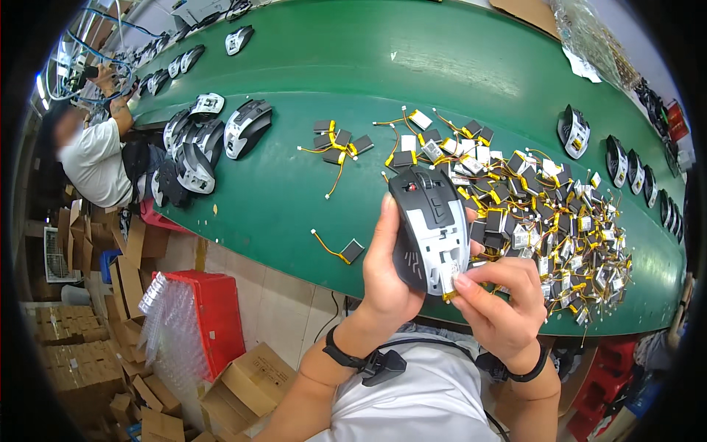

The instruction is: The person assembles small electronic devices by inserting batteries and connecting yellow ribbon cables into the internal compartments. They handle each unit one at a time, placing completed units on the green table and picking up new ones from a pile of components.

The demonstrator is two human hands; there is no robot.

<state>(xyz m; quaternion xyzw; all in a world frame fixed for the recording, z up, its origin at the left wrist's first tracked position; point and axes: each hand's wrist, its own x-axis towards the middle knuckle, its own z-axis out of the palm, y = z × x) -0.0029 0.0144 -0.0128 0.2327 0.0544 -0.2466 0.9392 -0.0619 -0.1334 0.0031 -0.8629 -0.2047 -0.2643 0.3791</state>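
Observation:
My left hand (384, 283) is wrapped round a black and white computer mouse (423, 210), its top cover off so that the white inner frame shows. With thumb and fingers pinched, my right hand (507, 309) grips a small battery pack (447, 280) at the mouse's near end. Yellow tape shows at the battery's lower edge; its wire is hidden. Beyond and right of my hands spreads a big heap of battery packs (523, 236) with thin leads and white plugs. One single battery pack (352, 251) lies left of the mouse.
Several part-built mice (195, 140) cluster at the left of the green table (294, 214); others (574, 132) line the right side. A person (99, 158) sits at the far left. A red crate (217, 317) with bubble wrap and open cardboard boxes (250, 387) stand on the floor.

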